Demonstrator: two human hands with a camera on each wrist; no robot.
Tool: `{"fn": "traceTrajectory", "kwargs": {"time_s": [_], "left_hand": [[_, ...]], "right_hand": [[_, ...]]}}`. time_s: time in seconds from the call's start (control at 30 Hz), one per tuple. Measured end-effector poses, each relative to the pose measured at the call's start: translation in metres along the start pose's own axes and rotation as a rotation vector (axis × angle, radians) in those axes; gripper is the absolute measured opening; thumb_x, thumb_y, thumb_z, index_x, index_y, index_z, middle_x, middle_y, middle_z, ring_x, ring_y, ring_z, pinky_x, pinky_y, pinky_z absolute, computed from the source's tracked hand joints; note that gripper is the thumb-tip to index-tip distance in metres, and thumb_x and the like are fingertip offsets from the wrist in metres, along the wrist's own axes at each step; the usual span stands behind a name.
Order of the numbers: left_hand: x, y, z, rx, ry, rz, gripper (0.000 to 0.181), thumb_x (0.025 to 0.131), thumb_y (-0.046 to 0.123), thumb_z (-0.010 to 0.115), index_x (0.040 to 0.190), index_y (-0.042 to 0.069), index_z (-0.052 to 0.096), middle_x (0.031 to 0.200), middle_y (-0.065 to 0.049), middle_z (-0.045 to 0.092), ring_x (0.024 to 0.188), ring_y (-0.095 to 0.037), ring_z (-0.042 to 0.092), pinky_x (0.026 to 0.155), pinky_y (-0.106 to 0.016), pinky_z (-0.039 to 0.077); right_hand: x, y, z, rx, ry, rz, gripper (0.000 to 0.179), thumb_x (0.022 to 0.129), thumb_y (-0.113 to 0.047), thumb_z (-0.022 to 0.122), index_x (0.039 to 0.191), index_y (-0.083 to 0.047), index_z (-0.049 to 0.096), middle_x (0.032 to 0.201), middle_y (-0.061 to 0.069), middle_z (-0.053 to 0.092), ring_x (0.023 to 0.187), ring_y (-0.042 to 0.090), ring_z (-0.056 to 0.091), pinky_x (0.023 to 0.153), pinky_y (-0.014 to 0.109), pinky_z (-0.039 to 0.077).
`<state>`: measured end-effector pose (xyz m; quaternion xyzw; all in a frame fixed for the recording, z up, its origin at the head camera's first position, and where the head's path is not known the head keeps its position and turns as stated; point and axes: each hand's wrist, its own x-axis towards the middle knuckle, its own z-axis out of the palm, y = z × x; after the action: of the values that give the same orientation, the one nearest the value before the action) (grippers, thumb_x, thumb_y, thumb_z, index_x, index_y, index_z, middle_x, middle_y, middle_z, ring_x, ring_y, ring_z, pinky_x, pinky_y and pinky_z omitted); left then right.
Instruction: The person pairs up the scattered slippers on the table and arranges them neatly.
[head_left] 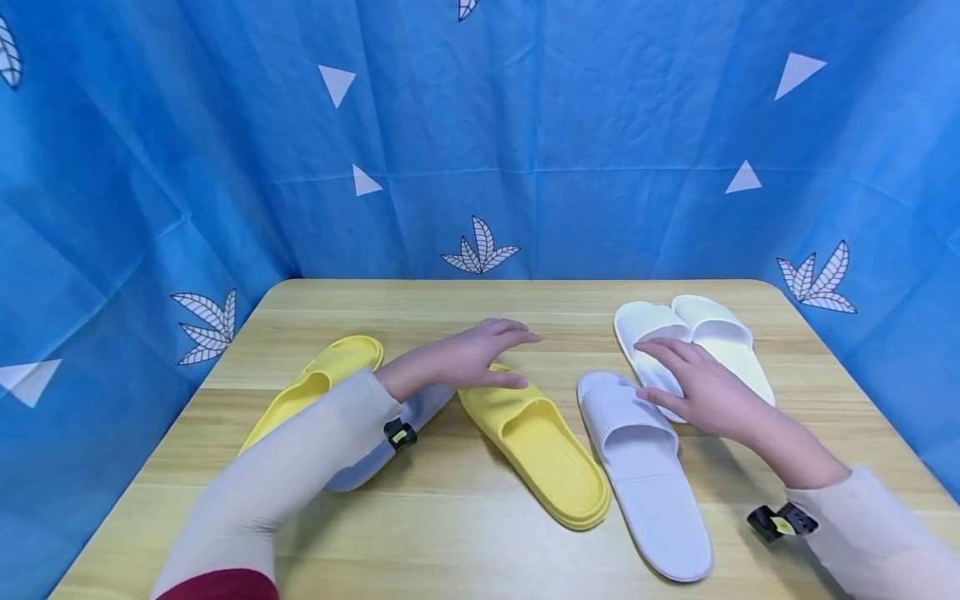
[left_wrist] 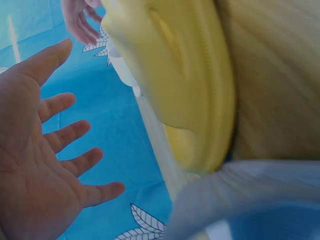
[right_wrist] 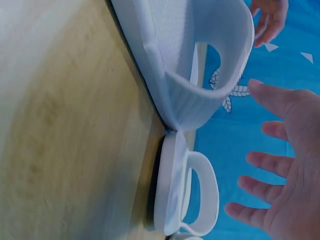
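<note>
My left hand [head_left: 480, 357] hovers with fingers spread above the toe of a yellow slipper [head_left: 558, 462] in the middle of the table; the left wrist view shows its palm bare. Under that forearm lies a grey slipper [head_left: 363, 468], partly hidden by the sleeve. A second yellow slipper [head_left: 300, 396] lies to its left, also partly covered. My right hand [head_left: 705, 387], fingers apart and holding nothing, is over a pair of white slippers [head_left: 731, 354]. Beside it lies another grey slipper [head_left: 656, 500], toe pointing away from me.
The slippers lie on a wooden table [head_left: 465, 533] with rounded far corners. A blue curtain [head_left: 600, 117] with white leaves and triangles hangs behind it and along both sides. Each wrist carries a small black device [head_left: 782, 522].
</note>
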<state>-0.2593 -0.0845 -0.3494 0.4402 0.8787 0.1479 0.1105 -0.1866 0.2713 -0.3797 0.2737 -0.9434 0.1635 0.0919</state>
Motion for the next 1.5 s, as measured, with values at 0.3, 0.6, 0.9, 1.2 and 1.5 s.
{"fn": "traceTrajectory", "kwargs": {"time_s": [0.3, 0.6, 0.9, 1.2, 1.5], "left_hand": [[-0.028, -0.01, 0.009, 0.067, 0.018, -0.031, 0.071, 0.093, 0.058, 0.056, 0.151, 0.022, 0.037, 0.154, -0.008, 0.033, 0.143, -0.027, 0.026, 0.116, -0.044, 0.024], [-0.054, -0.017, 0.015, 0.127, 0.04, -0.092, 0.07, 0.092, 0.057, 0.058, 0.15, 0.022, 0.04, 0.154, -0.009, 0.033, 0.143, -0.029, 0.025, 0.115, -0.05, 0.022], [-0.077, -0.027, 0.017, 0.143, 0.085, -0.125, 0.068, 0.092, 0.054, 0.06, 0.148, 0.02, 0.043, 0.152, -0.009, 0.037, 0.142, -0.032, 0.028, 0.113, -0.056, 0.024], [-0.097, -0.031, 0.019, 0.154, 0.098, -0.163, 0.067, 0.09, 0.05, 0.066, 0.145, 0.017, 0.048, 0.149, -0.012, 0.041, 0.139, -0.035, 0.032, 0.111, -0.056, 0.027], [-0.115, -0.041, 0.02, 0.126, 0.125, -0.188, 0.064, 0.09, 0.046, 0.069, 0.144, 0.015, 0.05, 0.147, -0.013, 0.043, 0.138, -0.036, 0.032, 0.11, -0.055, 0.03]], "right_hand": [[-0.004, -0.012, 0.004, 0.08, -0.097, 0.079, 0.07, 0.09, -0.049, 0.066, 0.144, -0.01, 0.046, 0.14, 0.02, 0.047, 0.129, 0.044, 0.04, 0.101, 0.062, 0.034], [-0.008, -0.02, 0.011, 0.096, -0.122, 0.052, 0.067, 0.092, -0.047, 0.065, 0.145, -0.012, 0.045, 0.141, 0.02, 0.048, 0.128, 0.044, 0.043, 0.101, 0.061, 0.036], [-0.012, -0.029, 0.013, 0.083, -0.15, 0.033, 0.064, 0.093, -0.05, 0.061, 0.145, -0.016, 0.047, 0.141, 0.017, 0.049, 0.129, 0.041, 0.043, 0.102, 0.059, 0.037], [-0.013, -0.033, 0.021, 0.095, -0.163, 0.037, 0.068, 0.09, -0.057, 0.06, 0.144, -0.016, 0.048, 0.14, 0.011, 0.05, 0.129, 0.038, 0.044, 0.102, 0.058, 0.038], [-0.013, -0.038, 0.025, 0.068, -0.171, 0.057, 0.07, 0.088, -0.061, 0.058, 0.145, -0.02, 0.049, 0.142, 0.013, 0.047, 0.129, 0.04, 0.043, 0.101, 0.058, 0.038]]}}
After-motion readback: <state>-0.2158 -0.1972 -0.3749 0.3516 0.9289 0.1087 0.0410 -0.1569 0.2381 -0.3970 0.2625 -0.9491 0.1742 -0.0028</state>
